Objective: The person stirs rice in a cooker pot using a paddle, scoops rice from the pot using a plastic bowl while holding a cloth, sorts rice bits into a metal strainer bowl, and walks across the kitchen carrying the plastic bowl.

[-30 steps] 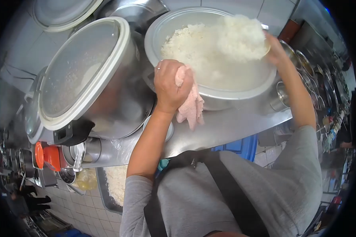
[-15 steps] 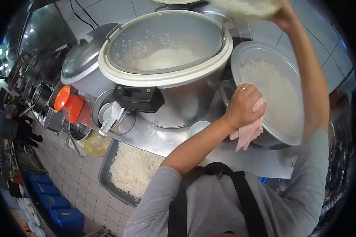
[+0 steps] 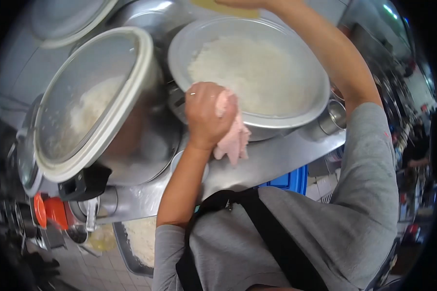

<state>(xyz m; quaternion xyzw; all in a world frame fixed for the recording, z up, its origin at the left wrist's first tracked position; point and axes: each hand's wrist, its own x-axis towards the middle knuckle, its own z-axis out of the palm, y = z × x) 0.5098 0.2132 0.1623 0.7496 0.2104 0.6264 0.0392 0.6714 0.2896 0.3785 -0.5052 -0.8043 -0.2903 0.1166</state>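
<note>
My left hand (image 3: 206, 114) is closed on a pink cloth (image 3: 235, 138) at the near-left rim of a large metal pot (image 3: 296, 121). White rice (image 3: 257, 72) fills much of that pot. My right hand (image 3: 245, 3) is at the top edge beyond the pot, mostly cut off, against a pale yellow lid-like thing (image 3: 228, 8). To the left stands a large rice cooker (image 3: 51, 172) with a cream rim and a black handle. More rice (image 3: 94, 104) lies inside it, with grains stuck to its wall.
A steel counter (image 3: 272, 150) carries the pots. A round lid (image 3: 73, 19) lies at the back left. Orange containers (image 3: 56, 212) and a metal pot with a white-handled tool (image 3: 92, 213) stand at the left. Below is a grey tub of rice (image 3: 141, 242), and a blue container (image 3: 286, 182) sits under the counter edge.
The view has swung to the right, bringing the rice-filled pot to the middle. My right hand, with the pale thing, has gone further toward the top edge. My left hand keeps the cloth at the rim.
</note>
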